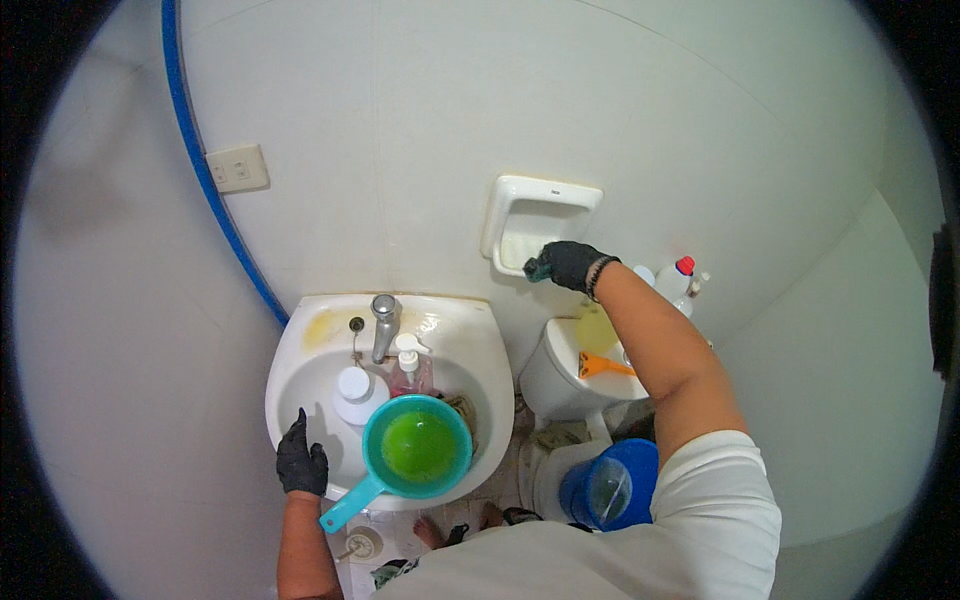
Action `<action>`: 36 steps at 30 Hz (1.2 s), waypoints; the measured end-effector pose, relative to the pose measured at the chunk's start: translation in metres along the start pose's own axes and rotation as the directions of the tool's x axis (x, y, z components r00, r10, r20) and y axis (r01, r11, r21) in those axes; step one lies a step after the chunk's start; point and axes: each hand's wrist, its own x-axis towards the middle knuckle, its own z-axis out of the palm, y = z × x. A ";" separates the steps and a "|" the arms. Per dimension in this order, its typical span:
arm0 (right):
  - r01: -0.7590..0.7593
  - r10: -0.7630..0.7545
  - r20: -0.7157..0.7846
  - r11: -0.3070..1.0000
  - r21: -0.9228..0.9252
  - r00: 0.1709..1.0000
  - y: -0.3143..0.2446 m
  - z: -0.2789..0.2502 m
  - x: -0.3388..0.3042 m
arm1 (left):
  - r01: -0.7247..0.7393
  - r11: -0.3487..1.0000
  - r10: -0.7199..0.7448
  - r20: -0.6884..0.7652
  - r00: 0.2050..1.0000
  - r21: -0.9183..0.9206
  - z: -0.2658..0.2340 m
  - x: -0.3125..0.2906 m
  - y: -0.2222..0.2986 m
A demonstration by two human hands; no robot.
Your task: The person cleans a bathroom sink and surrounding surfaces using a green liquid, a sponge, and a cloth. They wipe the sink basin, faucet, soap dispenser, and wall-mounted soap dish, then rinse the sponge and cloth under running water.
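Observation:
My right hand (pixel 572 265), in a black glove, is closed on a dark green scouring pad (pixel 537 269) at the lower rim of the white soap dish (pixel 550 190) set in the wall. My left hand (pixel 302 462), also black-gloved, holds nothing. Its fingers point up and lie at the left rim of the white sink (pixel 290 385). Beside it, a teal dipper (pixel 372 470) with green liquid rests over the front of the sink. Behind the dipper, a white bottle (pixel 358 398) and a pink pump bottle (pixel 410 375) stand in the basin.
A metal faucet (pixel 384 325) rises at the sink's back. Right of it, a toilet tank (pixel 560 375) carries several bottles and an orange-handled tool (pixel 602 366). Below stands a blue bucket (pixel 640 480). A blue hose (pixel 215 195) runs down the wall past a switch plate (pixel 238 168).

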 end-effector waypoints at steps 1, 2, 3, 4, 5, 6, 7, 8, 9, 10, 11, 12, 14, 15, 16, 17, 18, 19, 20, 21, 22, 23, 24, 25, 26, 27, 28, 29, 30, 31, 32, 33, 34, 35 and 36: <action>0.021 -0.021 -0.005 1.000 -0.009 1.000 -0.001 0.000 0.003 | -0.026 1.000 0.026 -0.016 1.000 0.004 0.002 -0.001 -0.001; 0.041 -0.041 -0.009 0.999 -0.019 0.999 -0.004 0.001 0.007 | -0.020 1.000 0.020 -0.010 1.000 -0.021 0.003 0.000 -0.003; 0.058 -0.058 -0.014 0.998 -0.025 0.998 -0.005 0.002 0.008 | -0.018 0.999 0.018 -0.001 1.000 -0.044 0.001 0.003 -0.002; 0.098 -0.098 -0.014 0.994 -0.044 0.995 -0.005 0.003 0.009 | -0.016 0.998 0.016 0.009 1.000 -0.067 -0.001 0.005 0.000; 0.137 -0.138 -0.014 0.989 -0.063 0.990 -0.005 0.002 0.011 | 0.007 0.998 -0.005 0.028 1.000 -0.069 -0.001 0.005 0.003; 0.177 -0.179 -0.017 0.981 -0.078 0.984 -0.006 0.002 0.013 | 0.028 0.997 -0.025 0.045 0.999 -0.066 -0.003 0.005 0.008; 0.228 -0.231 -0.020 0.969 -0.090 0.973 -0.019 -0.003 0.013 | 0.058 0.997 -0.055 0.058 0.997 -0.056 -0.007 0.003 0.007; 0.072 -0.069 0.070 0.997 -0.040 0.995 -0.030 -0.010 0.007 | 0.040 0.998 -0.038 0.044 0.998 -0.048 -0.008 0.002 0.003; 0.105 -0.100 0.062 0.991 -0.079 0.993 -0.028 -0.011 0.004 | 0.016 0.998 -0.015 0.031 0.999 -0.053 -0.006 0.001 0.000; 0.137 -0.130 0.059 0.983 -0.121 0.990 -0.019 -0.011 0.000 | -0.006 0.998 0.007 0.019 1.000 -0.061 -0.002 0.001 -0.002; 0.169 -0.161 0.057 0.972 -0.162 0.985 -0.011 -0.012 -0.002 | -0.025 0.998 0.024 -0.005 1.000 -0.057 -0.001 0.002 -0.004; 0.219 -0.220 0.007 0.965 -0.143 0.975 -0.009 -0.007 0.001 | -0.045 0.998 0.043 -0.024 0.999 -0.051 0.002 0.002 -0.005; 0.191 -0.194 -0.028 0.978 -0.084 0.981 -0.007 0.001 0.010 | -0.052 0.997 0.051 -0.021 0.998 -0.055 0.005 0.003 -0.003; 0.186 -0.188 -0.052 0.981 -0.047 0.981 -0.015 0.000 0.013 | -0.038 0.998 0.038 -0.004 0.999 -0.053 0.002 0.004 -0.002; 0.183 -0.185 -0.013 0.978 -0.105 0.983 -0.019 -0.003 0.015 | -0.024 0.998 0.024 0.013 1.000 -0.051 0.000 0.004 -0.002; 0.219 -0.223 -0.011 0.964 -0.153 0.975 -0.013 0.000 0.016 | -0.029 0.999 0.029 0.005 1.000 -0.038 0.000 0.004 -0.002; 0.246 -0.253 -0.008 0.947 -0.205 0.967 -0.002 0.002 0.014 | -0.041 0.999 0.041 -0.005 0.999 -0.032 0.002 0.004 -0.002; 0.290 -0.299 0.003 0.923 -0.252 0.954 -0.015 -0.005 0.010 | -0.036 0.999 0.036 -0.013 0.999 -0.016 0.001 0.001 -0.004; -0.100 0.100 0.116 0.995 -0.003 0.988 -0.027 -0.014 0.003 | -0.014 1.000 0.014 -0.003 1.000 -0.014 -0.001 -0.001 -0.008; -0.010 0.014 0.057 0.997 -0.075 0.998 -0.021 -0.011 0.000 | -0.008 1.000 0.008 0.005 1.000 -0.028 0.000 0.000 -0.007; 0.072 -0.072 0.005 0.986 -0.152 0.997 -0.006 -0.003 0.000 | -0.006 0.999 0.006 0.015 1.000 -0.043 0.001 0.003 -0.006; 0.149 -0.162 -0.039 0.961 -0.232 0.986 0.009 0.003 0.000 | -0.013 0.998 0.014 0.022 1.000 -0.056 0.004 0.004 -0.004; 0.265 -0.292 -0.055 0.919 -0.292 0.955 0.011 0.005 0.003 | -0.012 0.998 0.013 0.027 1.000 -0.058 0.004 0.004 -0.005; 0.237 -0.269 -0.080 0.929 -0.284 0.960 0.013 0.008 0.004 | -0.011 0.998 0.013 0.032 0.999 -0.060 0.004 0.004 -0.005; 0.209 -0.245 -0.104 0.938 -0.277 0.964 0.014 0.015 0.002 | -0.005 0.999 0.007 0.034 0.999 -0.051 0.003 0.004 -0.005; 0.183 -0.223 -0.125 0.947 -0.265 0.967 0.012 0.021 -0.001 | 0.003 0.999 -0.002 0.038 0.999 -0.040 0.002 0.004 -0.004; 0.326 -0.396 -0.204 0.895 -0.303 0.896 0.012 0.023 -0.005 | 0.011 0.999 -0.010 0.043 0.999 -0.030 0.002 0.003 -0.004; 0.273 -0.338 -0.246 0.926 -0.261 0.909 0.010 0.026 -0.004 | 0.004 1.000 -0.004 0.034 0.999 -0.019 0.002 0.002 -0.004; 0.216 -0.272 -0.287 0.953 -0.213 0.919 0.003 0.028 -0.005 | -0.008 1.000 0.008 0.028 1.000 -0.007 0.003 0.003 -0.005; 0.158 -0.203 -0.324 0.974 -0.161 0.924 -0.001 0.030 -0.004 | -0.021 1.000 0.021 0.022 1.000 0.006 0.003 0.003 -0.006; 0.174 -0.217 -0.357 0.974 -0.149 0.909 0.000 0.035 0.001 | -0.023 1.000 0.023 0.025 0.999 0.004 0.003 0.003 -0.007; 0.186 -0.226 -0.392 0.973 -0.137 0.892 0.003 0.038 0.007 | -0.029 1.000 0.029 0.027 0.999 0.000 0.002 0.003 -0.007; 0.199 -0.234 -0.427 0.972 -0.127 0.873 0.007 0.039 0.011 | -0.035 0.999 0.035 0.028 0.999 -0.003 0.001 0.004 -0.005; 0.224 -0.258 -0.398 0.966 -0.131 0.880 0.014 0.037 0.014 | -0.010 1.000 0.011 0.050 0.999 -0.004 -0.001 0.003 -0.003; 0.253 -0.285 -0.368 0.958 -0.134 0.885 0.017 0.032 0.019 | 0.018 1.000 -0.018 0.071 0.997 -0.004 -0.005 0.003 0.003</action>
